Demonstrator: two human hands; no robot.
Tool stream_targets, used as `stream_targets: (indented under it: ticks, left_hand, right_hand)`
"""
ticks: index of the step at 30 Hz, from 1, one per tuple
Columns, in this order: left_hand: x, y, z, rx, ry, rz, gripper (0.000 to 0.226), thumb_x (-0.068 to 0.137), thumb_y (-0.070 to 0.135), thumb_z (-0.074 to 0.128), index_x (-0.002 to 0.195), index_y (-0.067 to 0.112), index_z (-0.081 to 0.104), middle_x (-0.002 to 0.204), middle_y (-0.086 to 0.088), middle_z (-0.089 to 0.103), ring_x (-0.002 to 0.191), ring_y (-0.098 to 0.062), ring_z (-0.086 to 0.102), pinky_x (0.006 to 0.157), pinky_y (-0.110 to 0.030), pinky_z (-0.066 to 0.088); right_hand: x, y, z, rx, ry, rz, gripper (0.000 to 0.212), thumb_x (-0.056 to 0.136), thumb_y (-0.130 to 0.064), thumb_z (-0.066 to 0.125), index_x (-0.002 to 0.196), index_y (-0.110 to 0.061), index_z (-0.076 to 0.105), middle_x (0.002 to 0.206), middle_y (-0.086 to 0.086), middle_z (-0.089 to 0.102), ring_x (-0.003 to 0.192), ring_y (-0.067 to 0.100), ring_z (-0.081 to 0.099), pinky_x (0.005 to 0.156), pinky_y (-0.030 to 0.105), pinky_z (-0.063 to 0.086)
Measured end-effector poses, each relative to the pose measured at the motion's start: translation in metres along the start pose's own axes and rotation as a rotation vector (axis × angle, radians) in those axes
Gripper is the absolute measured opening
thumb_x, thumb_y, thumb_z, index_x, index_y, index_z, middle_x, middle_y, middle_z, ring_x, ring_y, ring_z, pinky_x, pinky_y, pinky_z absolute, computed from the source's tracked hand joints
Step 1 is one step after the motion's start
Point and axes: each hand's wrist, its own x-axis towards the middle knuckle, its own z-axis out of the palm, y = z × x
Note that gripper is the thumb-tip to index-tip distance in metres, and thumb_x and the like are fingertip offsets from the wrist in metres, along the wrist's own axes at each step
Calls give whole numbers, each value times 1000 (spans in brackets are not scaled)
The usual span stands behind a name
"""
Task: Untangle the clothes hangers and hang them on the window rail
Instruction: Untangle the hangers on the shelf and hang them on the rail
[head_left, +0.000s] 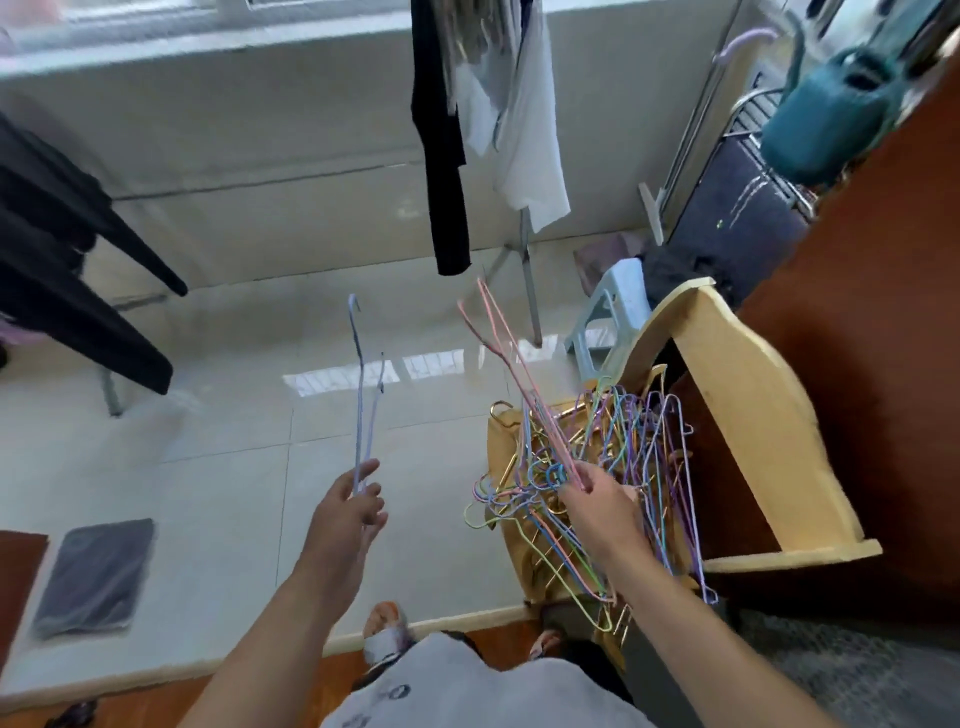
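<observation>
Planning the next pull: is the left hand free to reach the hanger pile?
Probably not yet. The left hand holds a pale blue hanger, and the right hand, pinching a pink hanger, sits over the hanger pile.

The pale glossy tiled floor carries most of what is here: a grey mat lies flat on it at the left, and a light blue plastic stool stands near the wall. The tangled pile of coloured wire hangers rests on a brown paper-covered box standing at the tiles' edge, just beside a wooden bed frame. Nearer, the tiles give way to a strip of reddish wooden floor.
</observation>
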Motion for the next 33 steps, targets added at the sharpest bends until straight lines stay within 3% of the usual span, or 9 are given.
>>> stream_targets:
  ticks: [3,5,8,11,17,20,23,26,33]
  left_hand:
    - [13,27,-37,-12,-46,29,42,99,-3,46,127,21,66,87,-4,45,83,-18,48,89,-30,44]
    - [25,48,-68,31,-43,58,41,100,1,48,125,25,70,88,-5,42,83,-20,44,81,-33,44]
    - [39,80,-116,22,-53,75,33,103,10,50,120,28,72,89,-5,42,84,-22,42,77,-35,45]
    - [63,133,-172,12,-63,100,28,105,10,47,116,20,70,87,-6,47,82,-23,46,78,-37,49]
    - [86,283,-257,160,-60,259,24,108,26,48,116,21,69,121,-2,52,95,-26,54,78,-36,56]
    - [94,371,-277,206,-71,361,26,108,26,47,119,14,67,128,-7,53,104,-28,56,76,-36,58]
    - [111,442,-286,132,-77,379,23,107,18,48,117,8,66,131,-11,57,119,-36,60,89,-57,59]
    - [131,483,-286,87,-114,399,26,109,19,43,118,4,62,123,-14,57,109,-34,60,95,-62,54]
    - [200,545,-268,63,33,477,38,109,36,40,100,8,63,100,-9,57,83,-24,53,71,-40,54]
  right_hand:
    - [-7,-69,24,109,-165,-86,8,97,-22,52,96,-24,60,89,-4,59,79,14,54,65,31,43]
    - [-8,-108,52,76,-207,-131,14,94,-19,54,80,-19,56,77,-3,53,70,15,47,65,32,36]
    - [-2,-161,101,143,-213,-123,15,88,-18,55,89,-5,62,79,5,53,73,21,47,69,38,38]
    - [2,-235,157,293,-216,-85,11,90,-13,52,94,-10,62,83,5,53,68,16,42,62,30,36]
    - [8,-378,234,377,-167,-90,30,94,-42,52,111,-19,60,102,8,64,77,20,55,68,33,46]
    - [16,-461,239,406,-145,-200,41,100,-48,48,113,-11,60,100,12,60,79,23,55,66,32,44]
    - [32,-534,239,442,-114,-281,47,102,-52,44,111,-9,61,99,8,58,74,21,55,62,31,44]
    - [55,-583,241,387,-86,-308,49,101,-55,42,105,-12,64,105,6,62,71,24,62,60,30,45]
    - [123,-671,250,313,-98,-422,50,103,-48,40,93,-8,69,101,10,66,65,27,64,62,33,43]
